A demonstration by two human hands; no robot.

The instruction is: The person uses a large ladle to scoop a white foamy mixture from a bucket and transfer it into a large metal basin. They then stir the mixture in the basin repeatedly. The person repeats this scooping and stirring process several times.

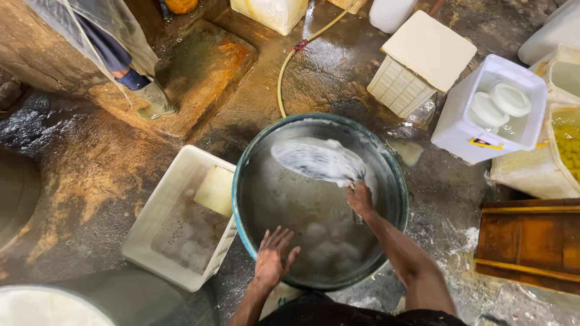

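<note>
A big round teal basin stands on the wet floor in front of me, filled with cloudy grey water. My right hand grips the edge of a wet white cloth, which is blurred and spread out above the water at the basin's far side. My left hand hovers over the basin's near rim with fingers spread, holding nothing. Pale lumps show under the water near the front.
A white crate with foamy water and a pale slab sits left of the basin. An upturned crate, white tubs, a yellow hose and a wooden frame lie around. Another person's boot stands far left.
</note>
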